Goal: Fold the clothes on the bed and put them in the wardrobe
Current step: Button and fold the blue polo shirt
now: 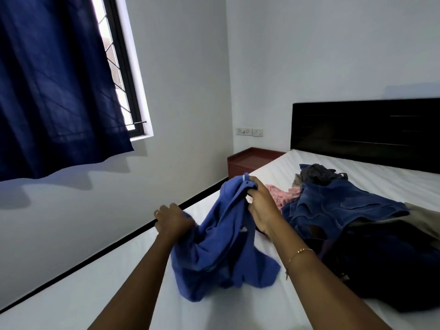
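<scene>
A white-sheeted bed [147,289] fills the lower half of the head view, running from about 7 o'clock up to a dark headboard [366,129] at 2 o'clock. A dark blue curtain [54,86] covers most of the window at 10 o'clock. At 3 to 4 o'clock lies the pile of unfolded clothes [352,225]: a darker blue garment on top, black fabric below it, grey pieces and a pink one toward the headboard. A small reddish bedside table [250,159] stands just beside the bed at 1 o'clock. No wardrobe is in view.

Near the centre, the blue garment [214,253] in hand is bunched and hanging, its lower part resting on the sheet. The left hand [172,222], at about 8 o'clock of the garment, is closed around a gathered fold of its edge. The right hand [260,206], at the garment's 1 o'clock, pinches the top edge by what looks like a collar or waistband, lifting it.

Judging by this, the step is the start of folding one piece: finding its edges and shaking it open. The next move likely calls for spreading both hands apart to draw the cloth flat, then laying it on the bare sheet at 7 o'clock, well apart from the pile, before folding.
</scene>
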